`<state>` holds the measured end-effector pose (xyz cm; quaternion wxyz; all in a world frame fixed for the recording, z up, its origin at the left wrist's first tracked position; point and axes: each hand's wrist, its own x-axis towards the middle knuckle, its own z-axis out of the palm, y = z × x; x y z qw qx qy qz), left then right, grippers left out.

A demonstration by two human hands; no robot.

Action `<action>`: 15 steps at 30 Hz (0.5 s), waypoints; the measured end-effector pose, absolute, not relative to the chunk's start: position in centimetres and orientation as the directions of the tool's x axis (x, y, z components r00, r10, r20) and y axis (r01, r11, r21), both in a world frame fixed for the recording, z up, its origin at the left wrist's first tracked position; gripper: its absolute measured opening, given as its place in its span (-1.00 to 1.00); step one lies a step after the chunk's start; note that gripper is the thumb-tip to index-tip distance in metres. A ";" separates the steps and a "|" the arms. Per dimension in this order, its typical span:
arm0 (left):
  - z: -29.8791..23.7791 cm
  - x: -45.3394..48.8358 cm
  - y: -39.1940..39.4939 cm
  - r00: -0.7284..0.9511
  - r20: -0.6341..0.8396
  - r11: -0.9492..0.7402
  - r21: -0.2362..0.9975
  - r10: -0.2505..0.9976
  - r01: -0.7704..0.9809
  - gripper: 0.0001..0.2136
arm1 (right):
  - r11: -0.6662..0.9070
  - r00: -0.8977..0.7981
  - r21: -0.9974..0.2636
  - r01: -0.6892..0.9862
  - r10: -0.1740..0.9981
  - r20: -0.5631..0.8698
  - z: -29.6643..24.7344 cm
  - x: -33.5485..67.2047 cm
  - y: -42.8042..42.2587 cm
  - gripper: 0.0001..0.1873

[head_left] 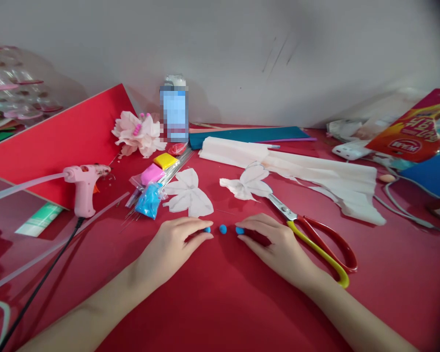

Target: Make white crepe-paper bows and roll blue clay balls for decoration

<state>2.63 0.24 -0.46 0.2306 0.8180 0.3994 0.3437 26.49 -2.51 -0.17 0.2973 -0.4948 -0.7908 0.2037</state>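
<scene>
Three small blue clay balls lie in a row on the red tabletop. My left hand [179, 235] pinches the left clay ball [207, 230] between thumb and fingertips. Between my hands sits the middle clay ball [223, 229], touched by neither. The right clay ball [239, 230] is between the thumb and fingers of my right hand [271, 237]. White paper petals [190, 193] lie just beyond my left hand, and a second petal cutout [247, 183] is beyond the right one. Scissors [311, 234] with red and yellow handles rest beside my right hand, their blades partly under that cutout.
A pink glue gun [84, 188] with its cord stands at left by a red board [73, 142]. Behind are bagged blue clay [149, 200], wires [178, 168], a paper flower [138, 133], a phone [174, 115] and white crepe paper [297, 168]. Cables [399, 212] run at right.
</scene>
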 end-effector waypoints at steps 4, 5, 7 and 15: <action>0.1 2.9 0.4 0.397 0.260 -0.425 0.804 0.880 0.415 -0.83 | 0.388 -0.298 -0.653 0.650 0.921 0.251 0.1 26.3 -2.6 -0.80; 0.2 2.9 0.5 0.386 0.225 -0.380 0.838 0.895 0.392 -0.84 | 0.378 -0.289 -0.660 0.650 0.925 0.246 0.2 26.2 -2.6 -0.80; 0.3 2.9 0.5 0.364 0.169 -0.298 0.894 0.916 0.336 -0.85 | 0.370 -0.280 -0.666 0.647 0.928 0.244 0.3 26.2 -2.6 -0.80; 1.1 3.0 0.3 0.302 -0.051 0.000 0.986 0.952 0.167 -0.87 | 0.381 -0.279 -0.668 0.639 0.924 0.260 0.3 26.3 -2.6 -0.81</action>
